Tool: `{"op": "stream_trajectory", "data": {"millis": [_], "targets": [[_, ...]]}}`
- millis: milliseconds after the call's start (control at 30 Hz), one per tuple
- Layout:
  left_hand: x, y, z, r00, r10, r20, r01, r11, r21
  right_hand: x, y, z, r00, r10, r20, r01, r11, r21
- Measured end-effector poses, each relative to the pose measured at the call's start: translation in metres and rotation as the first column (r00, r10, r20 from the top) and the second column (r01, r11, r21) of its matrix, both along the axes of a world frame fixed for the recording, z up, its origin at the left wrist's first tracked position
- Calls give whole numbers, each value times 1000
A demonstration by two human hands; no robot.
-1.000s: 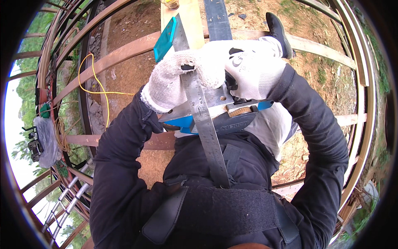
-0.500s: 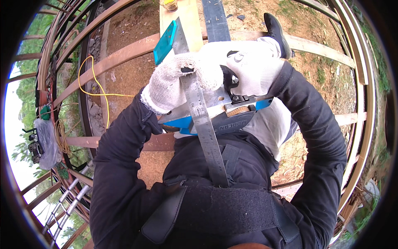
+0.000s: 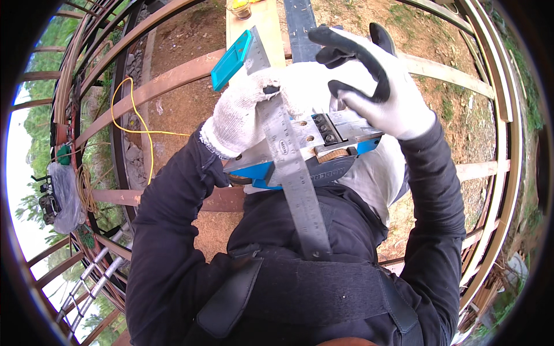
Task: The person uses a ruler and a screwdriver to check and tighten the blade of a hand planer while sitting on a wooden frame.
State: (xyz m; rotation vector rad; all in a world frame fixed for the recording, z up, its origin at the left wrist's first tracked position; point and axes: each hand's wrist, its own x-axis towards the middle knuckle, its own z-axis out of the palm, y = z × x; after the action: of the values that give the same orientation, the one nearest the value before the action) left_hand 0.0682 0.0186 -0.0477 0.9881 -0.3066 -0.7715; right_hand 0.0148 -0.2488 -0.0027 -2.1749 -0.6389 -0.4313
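An electric planer (image 3: 340,168), blue and black, lies upside down across my lap. Its metal sole faces up, and the cutter block (image 3: 327,129) shows with its row of bolts. My left hand (image 3: 239,115), in a white knit glove, is closed around a try square (image 3: 293,173). The square's marked steel blade slants across the planer toward my belt, and its teal handle (image 3: 232,60) sticks out beyond the hand. Just above the planer's right part is my right hand (image 3: 386,86), in a white glove with dark fingertips. Its fingers are apart and curved, with nothing plainly in them.
A pale board (image 3: 254,26) and a dark plank (image 3: 300,34) extend away ahead, with a small jar (image 3: 240,10) on the board. Wooden beams (image 3: 167,81) cross above the dirt ground. A yellow cord (image 3: 131,106) loops at left, near a metal ladder (image 3: 95,282).
My right hand has lifted off the cutter area and opened its fingers, uncovering the bolts. The try square has shifted slightly right at its near end, still in my left hand.
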Motion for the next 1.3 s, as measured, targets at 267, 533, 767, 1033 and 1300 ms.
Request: {"op": "stream_trajectory", "data": {"millis": [267, 533, 767, 1033, 1300], "targets": [[-10, -17, 35, 981, -194, 1, 193, 977, 94, 49, 22, -4, 954, 210, -216, -89, 882, 463], [-5, -17, 25, 952, -282, 122, 201, 873, 445, 79, 16, -36, 949, 197, -244, -108, 936, 335], [-17, 9, 71, 592, -715, 371, 87, 514, 853, 5, -116, -65, 932, 289, -219, 181, 152, 972], [-17, 26, 60, 441, -845, 302, 75, 370, 926, -126, -107, -165, 941, 332, -66, 161, -269, 949], [-28, 1, 69, 62, -844, 533, 135, 536, 833, -165, -60, -102, 972, -7, -236, 234, -120, 965]]}}
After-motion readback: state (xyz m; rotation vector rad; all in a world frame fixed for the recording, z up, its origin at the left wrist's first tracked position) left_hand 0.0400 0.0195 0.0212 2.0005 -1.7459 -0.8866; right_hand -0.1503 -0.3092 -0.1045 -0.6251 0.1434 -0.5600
